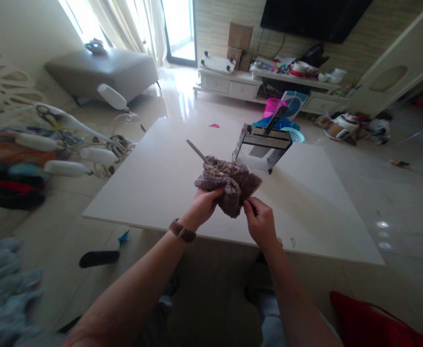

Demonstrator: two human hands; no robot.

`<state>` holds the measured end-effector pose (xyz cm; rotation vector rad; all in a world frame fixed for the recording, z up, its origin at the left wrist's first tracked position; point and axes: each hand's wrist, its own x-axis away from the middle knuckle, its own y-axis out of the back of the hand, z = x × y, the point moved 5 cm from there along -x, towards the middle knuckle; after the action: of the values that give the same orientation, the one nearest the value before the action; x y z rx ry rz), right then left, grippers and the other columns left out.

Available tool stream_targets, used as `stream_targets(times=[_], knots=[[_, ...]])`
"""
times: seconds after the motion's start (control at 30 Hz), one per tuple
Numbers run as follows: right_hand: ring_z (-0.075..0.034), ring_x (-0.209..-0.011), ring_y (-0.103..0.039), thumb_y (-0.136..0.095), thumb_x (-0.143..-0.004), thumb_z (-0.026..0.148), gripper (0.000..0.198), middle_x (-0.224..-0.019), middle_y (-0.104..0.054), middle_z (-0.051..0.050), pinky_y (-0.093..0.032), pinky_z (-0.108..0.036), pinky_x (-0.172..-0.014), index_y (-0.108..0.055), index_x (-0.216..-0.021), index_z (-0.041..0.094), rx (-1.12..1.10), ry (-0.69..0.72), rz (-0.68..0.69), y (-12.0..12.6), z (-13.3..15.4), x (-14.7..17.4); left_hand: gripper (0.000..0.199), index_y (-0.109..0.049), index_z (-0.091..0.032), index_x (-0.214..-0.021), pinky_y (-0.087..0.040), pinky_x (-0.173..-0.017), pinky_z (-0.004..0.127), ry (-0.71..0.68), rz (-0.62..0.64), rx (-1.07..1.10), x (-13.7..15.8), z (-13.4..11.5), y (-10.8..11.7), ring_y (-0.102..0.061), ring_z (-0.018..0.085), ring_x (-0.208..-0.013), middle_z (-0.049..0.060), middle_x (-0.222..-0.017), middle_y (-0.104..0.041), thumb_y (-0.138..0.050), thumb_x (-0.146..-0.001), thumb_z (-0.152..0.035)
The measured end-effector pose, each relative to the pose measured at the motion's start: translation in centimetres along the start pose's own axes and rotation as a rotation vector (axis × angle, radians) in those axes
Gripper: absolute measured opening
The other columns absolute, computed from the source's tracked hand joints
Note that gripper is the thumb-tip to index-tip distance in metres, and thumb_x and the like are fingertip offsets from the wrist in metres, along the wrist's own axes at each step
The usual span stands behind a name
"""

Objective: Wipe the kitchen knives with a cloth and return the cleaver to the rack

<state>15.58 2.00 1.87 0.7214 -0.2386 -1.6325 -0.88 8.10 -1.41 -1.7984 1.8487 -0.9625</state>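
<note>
A fuzzy grey-brown cloth (229, 183) is bunched up just above the white table, near its front edge. My left hand (204, 206) grips the cloth from below on the left, thumb on top; its other fingers are mostly hidden. On the right, my right hand (261, 219) is closed with thumb and fingers pinching the cloth's lower edge. A thin grey bar (197, 150) sticks out past the cloth's upper left; whether the cloth is wrapped around it I cannot tell. Behind the cloth, a metal frame-like device with a black handle (264, 142) stands on the table.
The white tabletop (142, 178) spreads beneath both hands, with a small red piece (214, 126) near its far edge. A lamp with white shades (66, 168) stands at the left. A pink basket (273, 107) is beyond the table, and a red bag (370, 320) lies at lower right.
</note>
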Motion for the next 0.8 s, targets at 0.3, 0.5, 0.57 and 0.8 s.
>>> stream_targets(times=[0.3, 0.5, 0.57, 0.8], knots=[[-0.02, -0.08, -0.061, -0.056, -0.101, 0.039, 0.023, -0.088, -0.068, -0.005, -0.042, -0.031, -0.073, -0.067, -0.095, 0.02, 0.198, 0.093, 0.025, -0.2, 0.1, 0.1, 0.037, -0.075, -0.017, -0.088, -0.059, -0.089, 0.034, -0.1, -0.212, 0.046, -1.1, -0.8, 1.1, -0.075, 0.022, -0.09, 0.006, -0.094, -0.08, -0.09, -0.055, -0.018], [-0.02, -0.081, -0.058, -0.059, -0.099, 0.036, 0.017, -0.089, -0.063, -0.004, -0.04, -0.03, -0.071, -0.067, -0.093, 0.023, 0.312, 0.084, -0.006, 0.6, -0.1, 0.0, 0.029, -0.076, -0.019, -0.088, -0.06, -0.085, 0.03, -0.214, -0.317, 0.083, -1.9, -3.6, 3.2, -0.074, 0.018, -0.087, 0.003, -0.094, -0.08, -0.086, -0.061, -0.015], [-0.021, -0.082, -0.059, -0.059, -0.1, 0.037, 0.017, -0.09, -0.064, -0.005, -0.04, -0.03, -0.071, -0.067, -0.095, 0.023, 0.333, 0.074, -0.009, 0.9, -0.5, 0.1, 0.024, -0.076, -0.019, -0.086, -0.061, -0.087, 0.03, -0.256, -0.345, 0.092, -2.3, -4.7, 4.2, -0.074, 0.018, -0.089, 0.003, -0.094, -0.08, -0.084, -0.064, -0.014], [-0.02, -0.083, -0.06, -0.058, -0.099, 0.043, 0.024, -0.091, -0.066, -0.005, -0.042, -0.03, -0.074, -0.068, -0.098, 0.021, 0.303, 0.06, -0.054, 3.1, -2.6, 1.1, 0.015, -0.076, -0.023, -0.1, -0.054, -0.108, 0.034, -0.32, -0.289, 0.206, -3.2, -10.0, 7.4, -0.068, 0.019, -0.12, 0.003, -0.11, -0.08, -0.068, -0.089, -0.027]])
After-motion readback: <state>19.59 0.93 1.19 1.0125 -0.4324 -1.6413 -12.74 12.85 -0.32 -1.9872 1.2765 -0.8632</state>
